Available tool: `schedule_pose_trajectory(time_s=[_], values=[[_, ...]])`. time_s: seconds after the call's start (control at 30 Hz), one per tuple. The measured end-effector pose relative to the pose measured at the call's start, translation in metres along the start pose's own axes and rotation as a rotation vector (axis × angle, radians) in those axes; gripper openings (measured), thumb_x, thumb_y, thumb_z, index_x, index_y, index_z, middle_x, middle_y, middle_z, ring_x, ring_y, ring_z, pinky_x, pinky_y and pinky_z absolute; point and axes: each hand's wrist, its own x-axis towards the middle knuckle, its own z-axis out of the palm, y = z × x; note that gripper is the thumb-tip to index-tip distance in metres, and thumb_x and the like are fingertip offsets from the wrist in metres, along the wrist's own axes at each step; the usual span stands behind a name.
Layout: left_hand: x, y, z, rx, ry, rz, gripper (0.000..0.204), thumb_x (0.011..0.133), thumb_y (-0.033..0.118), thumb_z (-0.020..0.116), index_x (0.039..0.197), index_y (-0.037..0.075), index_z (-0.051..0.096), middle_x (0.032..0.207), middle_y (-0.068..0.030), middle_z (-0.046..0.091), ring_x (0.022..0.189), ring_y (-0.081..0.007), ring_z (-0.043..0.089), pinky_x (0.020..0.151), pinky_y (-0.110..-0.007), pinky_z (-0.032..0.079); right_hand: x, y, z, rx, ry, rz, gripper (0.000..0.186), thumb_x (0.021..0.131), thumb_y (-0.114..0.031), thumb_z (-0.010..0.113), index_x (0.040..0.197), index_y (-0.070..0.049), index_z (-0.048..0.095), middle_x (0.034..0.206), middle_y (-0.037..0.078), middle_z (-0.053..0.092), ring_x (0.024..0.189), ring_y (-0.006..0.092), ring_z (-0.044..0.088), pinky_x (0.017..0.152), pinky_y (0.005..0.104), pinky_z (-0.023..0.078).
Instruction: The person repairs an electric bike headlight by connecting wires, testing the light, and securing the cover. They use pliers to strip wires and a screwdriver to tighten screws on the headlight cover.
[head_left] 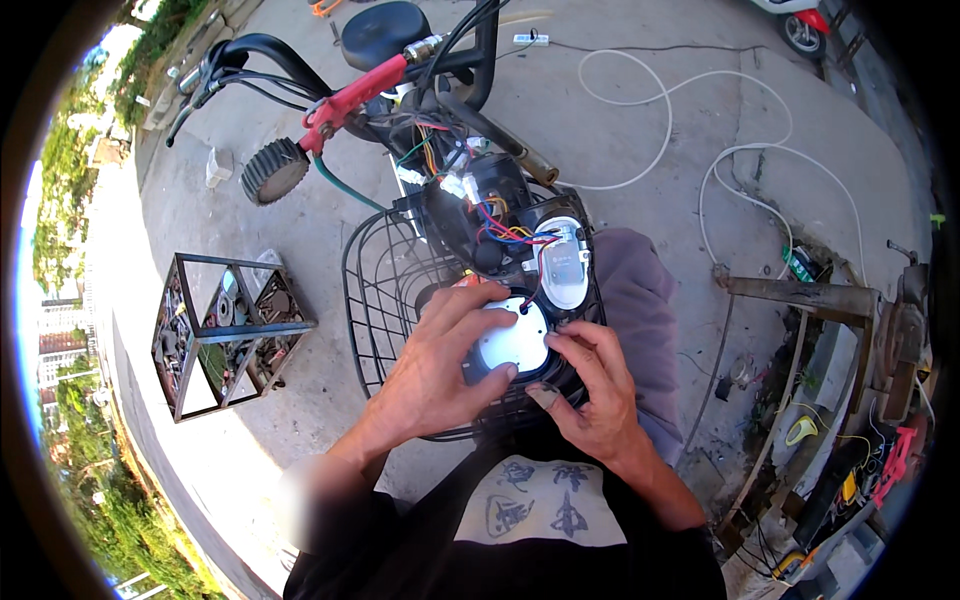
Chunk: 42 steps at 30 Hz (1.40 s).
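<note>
A white round disc [512, 340] with small holes sits in a dark rim above the black wire basket [375, 300]. Thin wires run into its upper edge. My left hand [440, 350] grips the disc's left side, fingers across the top and thumb at the lower edge. On the opposite side, the fingertips of my right hand [597, 385] pinch the dark rim. Just beyond lies a pale oval housing [565, 268], joined to a bundle of coloured wires [510, 232] that leads into the opened black front [455, 225] of an electric bike. My hands hide part of the disc's rim.
A handlebar [275, 50], black seat [385, 32] and red bar [360, 95] with a ribbed black round end stand beyond. Left is a metal-framed bin [240, 330] of scrap parts. A white hose [665, 110] loops across the concrete; a cluttered metal bench [800, 295] stands right.
</note>
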Motion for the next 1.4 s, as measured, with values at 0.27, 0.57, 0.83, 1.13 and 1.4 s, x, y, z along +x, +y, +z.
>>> schedule_pose_trajectory(time_s=[0.27,0.57,0.83,1.13,1.4], values=[[-0.001,-0.004,-0.005,0.072,-0.041,0.049,0.054,0.085,0.014,0.089,0.137,0.007,0.076,0.161,-0.0174,0.061,0.145,-0.0412,0.058,0.121,-0.053,0.049,0.002,0.002,0.002,-0.001,0.003,-0.050,0.061,0.082,-0.003,0.096,0.138,0.001,0.072,0.133,0.019,0.064,0.107,0.0337,0.074,0.089,0.0411,0.064],[-0.003,-0.019,0.007,0.000,-0.037,0.094,0.071,0.077,0.020,0.099,0.141,0.009,0.072,0.164,-0.0185,0.058,0.152,-0.0428,0.055,0.125,-0.054,0.047,0.005,0.010,-0.005,-0.009,-0.068,-0.074,0.064,0.077,0.002,0.091,0.138,-0.001,0.072,0.132,0.019,0.063,0.102,0.0330,0.073,0.086,0.0406,0.064],[-0.005,-0.028,0.006,-0.026,-0.066,0.134,0.084,0.073,0.030,0.106,0.146,0.009,0.069,0.168,-0.0216,0.054,0.153,-0.0448,0.056,0.124,-0.055,0.050,0.000,0.012,0.001,-0.090,-0.087,-0.092,0.076,0.073,0.008,0.086,0.147,-0.003,0.072,0.136,0.019,0.061,0.102,0.0319,0.074,0.086,0.0413,0.064],[-0.001,-0.039,0.005,0.066,-0.033,0.247,0.086,0.073,0.029,0.105,0.148,0.008,0.069,0.165,-0.0224,0.057,0.147,-0.0443,0.062,0.120,-0.053,0.055,0.000,0.014,0.007,-0.062,-0.050,-0.107,0.078,0.075,0.017,0.079,0.150,-0.003,0.070,0.138,0.020,0.059,0.109,0.0342,0.074,0.091,0.0428,0.065],[-0.001,-0.032,0.000,-0.239,0.004,0.003,0.075,0.081,0.040,0.097,0.143,0.004,0.074,0.156,-0.0227,0.066,0.143,-0.0385,0.067,0.116,-0.048,0.056,0.007,0.009,0.018,0.032,0.109,-0.157,0.079,0.082,0.022,0.080,0.156,-0.001,0.064,0.143,0.019,0.055,0.106,0.0269,0.076,0.089,0.0394,0.064]])
